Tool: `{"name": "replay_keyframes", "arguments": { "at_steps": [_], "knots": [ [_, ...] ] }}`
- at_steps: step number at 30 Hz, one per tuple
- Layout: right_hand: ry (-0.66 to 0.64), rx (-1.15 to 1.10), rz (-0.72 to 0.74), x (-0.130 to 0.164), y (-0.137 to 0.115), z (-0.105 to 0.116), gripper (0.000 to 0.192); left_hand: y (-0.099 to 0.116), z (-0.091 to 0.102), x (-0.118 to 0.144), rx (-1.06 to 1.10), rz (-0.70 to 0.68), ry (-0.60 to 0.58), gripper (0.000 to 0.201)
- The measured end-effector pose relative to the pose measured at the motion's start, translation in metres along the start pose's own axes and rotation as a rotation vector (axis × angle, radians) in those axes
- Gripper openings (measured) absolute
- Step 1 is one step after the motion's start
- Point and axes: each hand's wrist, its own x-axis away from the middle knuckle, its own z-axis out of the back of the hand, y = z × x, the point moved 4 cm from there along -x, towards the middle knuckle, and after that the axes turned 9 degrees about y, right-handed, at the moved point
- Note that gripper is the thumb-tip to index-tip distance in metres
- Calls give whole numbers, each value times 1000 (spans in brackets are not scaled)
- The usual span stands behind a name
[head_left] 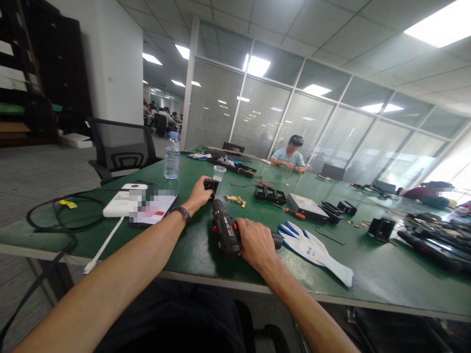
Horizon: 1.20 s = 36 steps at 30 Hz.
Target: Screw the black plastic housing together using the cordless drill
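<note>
My right hand (257,242) is wrapped round the grip of a black cordless drill (226,230), its nose pointing away over the green table. In my left hand (199,194), closed at its edge, is a small black bracket-like part (211,186). The drill's tip lies close to that part; whether they touch I cannot tell. Small brass-coloured pieces (235,200) lie in a loose pile just beyond the drill. Behind my left hand stands a clear plastic cup (219,173). A white and blue work glove (312,247) lies flat to the right of my right hand.
Left of my arm are a water bottle (171,157), a white power bank (125,200), a phone (156,208) and a black cable (69,229). Rightward lie black frames (270,194), an orange-handled screwdriver (295,214) and a metal box (308,207). Another person (290,157) sits across the table.
</note>
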Motion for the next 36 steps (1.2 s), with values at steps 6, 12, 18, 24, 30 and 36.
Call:
{"name": "replay_keyframes", "arguments": {
  "at_steps": [6,12,18,24,30,36],
  "knots": [
    [-9,-7,4,0,0,1,26,1,0,1,-3,-3,-7,40],
    [-2,-26,-14,0,1,0,28,0,0,0,-23,-18,-5,42],
    [-38,10,-23,-1,-1,2,56,0,0,0,-32,0,5,42],
    [-20,6,5,0,-1,4,35,-1,0,0,-12,-6,6,41],
    [-14,-2,4,0,-1,1,31,-3,0,-1,0,-1,4,42],
    [4,-9,-6,0,1,2,31,0,1,-1,-6,-1,5,41]
  ]
}}
